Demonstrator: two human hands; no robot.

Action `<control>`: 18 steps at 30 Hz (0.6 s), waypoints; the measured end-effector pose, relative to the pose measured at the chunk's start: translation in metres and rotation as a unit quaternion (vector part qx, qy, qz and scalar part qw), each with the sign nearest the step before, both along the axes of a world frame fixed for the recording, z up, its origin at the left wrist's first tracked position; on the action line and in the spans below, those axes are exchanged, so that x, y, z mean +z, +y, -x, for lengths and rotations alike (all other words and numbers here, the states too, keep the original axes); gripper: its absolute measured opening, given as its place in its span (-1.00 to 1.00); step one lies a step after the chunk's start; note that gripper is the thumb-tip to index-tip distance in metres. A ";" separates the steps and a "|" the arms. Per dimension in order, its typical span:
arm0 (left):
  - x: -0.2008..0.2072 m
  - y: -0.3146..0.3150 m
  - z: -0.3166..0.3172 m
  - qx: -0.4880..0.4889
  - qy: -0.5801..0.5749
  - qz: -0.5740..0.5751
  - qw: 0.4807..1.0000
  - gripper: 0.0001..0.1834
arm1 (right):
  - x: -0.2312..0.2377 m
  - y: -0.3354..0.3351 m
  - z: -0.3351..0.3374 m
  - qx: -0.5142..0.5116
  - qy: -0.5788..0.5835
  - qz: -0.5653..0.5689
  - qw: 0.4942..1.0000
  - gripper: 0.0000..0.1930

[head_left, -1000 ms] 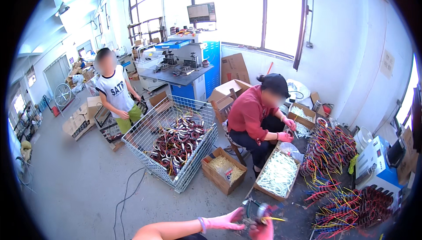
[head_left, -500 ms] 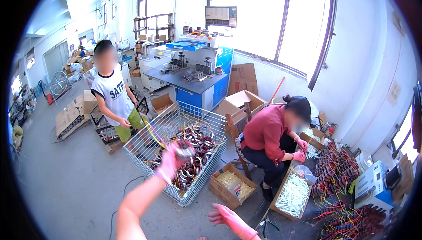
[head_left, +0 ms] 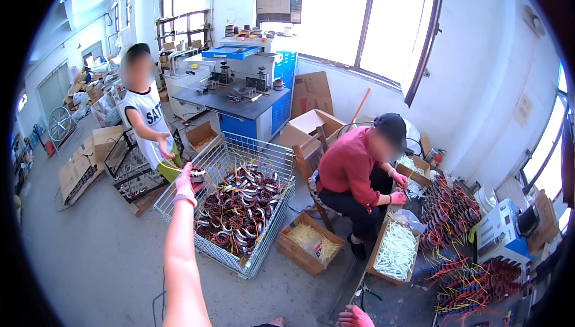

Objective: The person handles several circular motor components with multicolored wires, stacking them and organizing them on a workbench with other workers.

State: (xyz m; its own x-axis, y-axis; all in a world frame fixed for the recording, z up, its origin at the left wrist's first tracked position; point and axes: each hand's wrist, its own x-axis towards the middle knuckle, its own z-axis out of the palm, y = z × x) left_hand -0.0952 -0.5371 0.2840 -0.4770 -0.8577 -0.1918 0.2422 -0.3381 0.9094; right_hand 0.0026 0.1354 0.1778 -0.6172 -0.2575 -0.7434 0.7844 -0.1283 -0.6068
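One wound coil [head_left: 197,175] is held in the outstretched left hand [head_left: 184,188], by the left rim of the wire basket [head_left: 244,269]. The right hand [head_left: 354,317] is low near the pliers [head_left: 368,292]; whether it holds something, I cannot tell. If the grip is loose, the coil may fall, and its wires could catch on the mesh. Its long axis seems crosswise to the left forearm [head_left: 181,255], wires pointing left, towards the standing person [head_left: 148,117].

Wired metal coil [head_left: 197,175] in left hand [head_left: 185,185]

A workshop: blue-and-white machine [head_left: 251,96], wire basket [head_left: 268,231] of wound coils [head_left: 236,207]
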 end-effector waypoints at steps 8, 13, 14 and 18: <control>0.029 0.004 0.019 0.010 0.056 -0.020 0.998 -0.80 | -0.010 0.025 -0.010 -0.018 0.004 0.056 0.998 -0.68; 0.034 0.010 0.033 0.027 0.098 -0.065 0.993 -0.79 | -0.027 0.037 -0.016 0.002 0.058 0.006 0.998 -0.55; 0.026 0.004 0.036 0.020 0.116 -0.072 0.990 -0.80 | -0.030 0.041 -0.014 0.009 0.054 -0.006 0.999 -0.53; 0.010 0.004 0.035 0.078 0.067 -0.061 0.993 -0.73 | 0.005 0.026 -0.021 0.028 0.078 -0.041 0.996 -0.50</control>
